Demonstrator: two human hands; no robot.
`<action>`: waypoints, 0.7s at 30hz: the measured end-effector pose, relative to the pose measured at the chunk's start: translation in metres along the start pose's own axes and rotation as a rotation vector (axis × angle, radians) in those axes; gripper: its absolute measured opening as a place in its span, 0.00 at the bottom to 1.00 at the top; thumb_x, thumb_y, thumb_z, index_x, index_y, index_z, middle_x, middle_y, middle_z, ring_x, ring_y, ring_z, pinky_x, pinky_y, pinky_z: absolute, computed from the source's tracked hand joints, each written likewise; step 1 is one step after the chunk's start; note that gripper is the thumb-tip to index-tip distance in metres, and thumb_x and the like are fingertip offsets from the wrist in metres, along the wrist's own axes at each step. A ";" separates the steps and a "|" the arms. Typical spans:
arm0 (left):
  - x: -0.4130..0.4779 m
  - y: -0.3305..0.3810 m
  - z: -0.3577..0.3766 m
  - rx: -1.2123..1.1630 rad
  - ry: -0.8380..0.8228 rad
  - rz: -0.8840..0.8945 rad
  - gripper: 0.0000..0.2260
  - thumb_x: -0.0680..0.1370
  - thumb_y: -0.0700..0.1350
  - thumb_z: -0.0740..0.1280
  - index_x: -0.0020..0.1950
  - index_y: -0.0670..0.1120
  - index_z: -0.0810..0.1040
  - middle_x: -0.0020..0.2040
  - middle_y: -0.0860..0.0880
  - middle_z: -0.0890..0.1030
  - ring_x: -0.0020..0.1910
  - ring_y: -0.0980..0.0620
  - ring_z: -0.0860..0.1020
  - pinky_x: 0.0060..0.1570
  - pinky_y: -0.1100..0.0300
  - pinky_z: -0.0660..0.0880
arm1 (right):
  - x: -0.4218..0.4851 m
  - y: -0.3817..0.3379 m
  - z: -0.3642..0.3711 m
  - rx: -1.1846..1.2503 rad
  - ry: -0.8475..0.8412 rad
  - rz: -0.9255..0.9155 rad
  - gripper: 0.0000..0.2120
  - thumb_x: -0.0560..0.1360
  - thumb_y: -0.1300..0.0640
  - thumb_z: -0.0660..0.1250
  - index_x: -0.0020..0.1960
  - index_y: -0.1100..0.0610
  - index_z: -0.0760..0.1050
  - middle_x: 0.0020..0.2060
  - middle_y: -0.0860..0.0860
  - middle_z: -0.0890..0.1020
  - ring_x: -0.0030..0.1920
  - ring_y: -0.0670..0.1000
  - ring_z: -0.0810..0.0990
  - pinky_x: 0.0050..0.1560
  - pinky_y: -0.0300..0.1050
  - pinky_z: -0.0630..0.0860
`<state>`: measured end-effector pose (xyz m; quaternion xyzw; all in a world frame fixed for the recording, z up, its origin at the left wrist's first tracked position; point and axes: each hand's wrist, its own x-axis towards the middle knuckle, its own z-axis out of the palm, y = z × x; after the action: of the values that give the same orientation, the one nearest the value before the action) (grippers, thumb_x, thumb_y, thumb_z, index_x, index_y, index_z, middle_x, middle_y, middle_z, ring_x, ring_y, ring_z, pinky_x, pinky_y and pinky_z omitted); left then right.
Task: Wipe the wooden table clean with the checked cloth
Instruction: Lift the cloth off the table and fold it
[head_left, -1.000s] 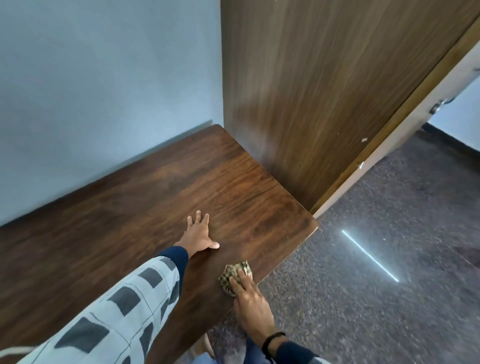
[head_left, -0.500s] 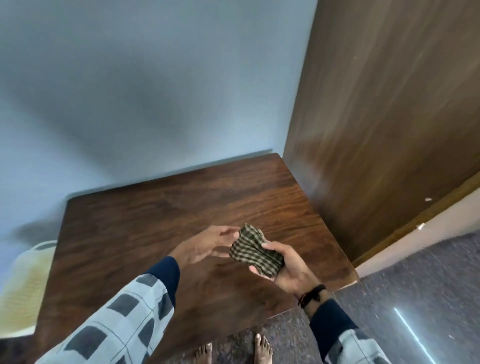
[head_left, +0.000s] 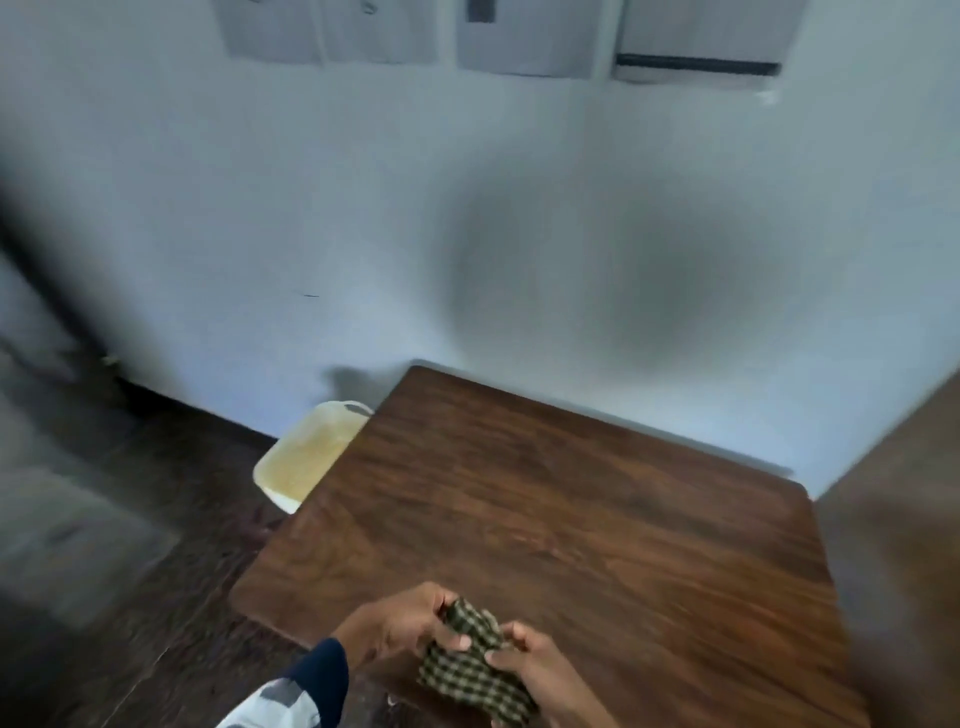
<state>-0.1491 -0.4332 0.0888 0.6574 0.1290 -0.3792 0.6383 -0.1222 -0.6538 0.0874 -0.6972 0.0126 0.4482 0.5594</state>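
Observation:
The dark wooden table (head_left: 571, 509) fills the lower right of the head view, its far edge against a pale wall. Above its near edge I hold the checked cloth (head_left: 470, 670), green and cream, bunched up in both hands and lifted off the wood. My left hand (head_left: 400, 629) grips the cloth's left and top side, thumb pressed on the fabric. My right hand (head_left: 540, 675) pinches its right side with curled fingers. The cloth's underside and my right wrist run out of frame at the bottom.
A pale yellow plastic chair (head_left: 306, 457) stands at the table's left edge. A brown wooden panel (head_left: 904, 545) rises along the table's right side. Dark floor (head_left: 130, 571) lies to the left. Papers (head_left: 519, 36) hang high on the wall.
The cloth came up off the table's near edge, and my left hand left the tabletop and took hold of it too. The view swung left and upward.

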 end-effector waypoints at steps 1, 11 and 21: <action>-0.010 -0.015 -0.008 -0.039 0.030 0.008 0.20 0.73 0.42 0.76 0.63 0.38 0.79 0.61 0.38 0.80 0.57 0.45 0.78 0.57 0.51 0.73 | 0.009 0.001 0.014 -0.088 -0.018 -0.013 0.17 0.59 0.54 0.73 0.47 0.57 0.78 0.35 0.45 0.85 0.39 0.41 0.82 0.44 0.35 0.76; -0.047 -0.053 -0.093 -0.259 0.440 0.224 0.09 0.76 0.35 0.71 0.55 0.36 0.82 0.51 0.40 0.84 0.50 0.47 0.82 0.55 0.51 0.78 | 0.094 -0.049 0.091 -0.479 0.051 -0.183 0.11 0.68 0.55 0.76 0.49 0.49 0.80 0.42 0.47 0.86 0.43 0.41 0.83 0.50 0.47 0.81; -0.129 0.085 -0.270 -0.186 0.634 0.496 0.10 0.77 0.37 0.70 0.59 0.40 0.80 0.55 0.45 0.84 0.54 0.47 0.82 0.49 0.52 0.81 | 0.168 -0.288 0.167 -0.540 0.170 -0.615 0.04 0.72 0.60 0.76 0.45 0.57 0.82 0.41 0.56 0.86 0.43 0.56 0.85 0.45 0.55 0.82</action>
<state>-0.0906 -0.1527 0.2096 0.6922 0.1907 0.0206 0.6957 0.0255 -0.3326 0.2060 -0.8246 -0.2680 0.1881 0.4613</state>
